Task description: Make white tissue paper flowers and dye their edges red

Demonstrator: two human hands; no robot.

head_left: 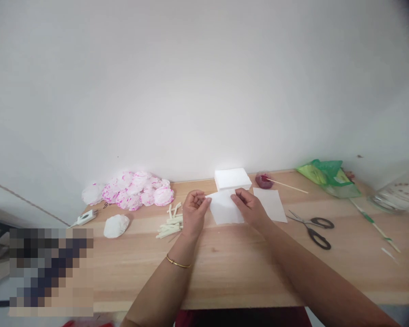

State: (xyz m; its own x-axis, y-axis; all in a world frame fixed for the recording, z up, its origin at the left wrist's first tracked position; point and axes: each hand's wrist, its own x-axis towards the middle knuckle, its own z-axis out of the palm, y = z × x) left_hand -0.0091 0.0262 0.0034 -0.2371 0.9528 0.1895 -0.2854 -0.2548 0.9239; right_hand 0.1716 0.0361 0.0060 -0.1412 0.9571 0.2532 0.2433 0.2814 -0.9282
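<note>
My left hand (194, 210) and my right hand (250, 208) both pinch the far corners of a white tissue sheet (225, 210) that lies on the wooden table (225, 268). The left hand grips its left corner, the right hand its top right edge. A second white sheet (271, 204) lies flat just right of my right hand. Behind the held sheet stands a stack of white tissues (232, 178). A pile of pale green strips (170, 223) lies by my left hand.
Pink-and-white paper flowers (136, 189) are heaped at the back left, with a white one (116, 225) and a small white device (85, 218) nearby. Scissors (315, 229), a red pot with a stick (264, 180), a green bag (325, 176) and a glass jar (400, 196) sit on the right.
</note>
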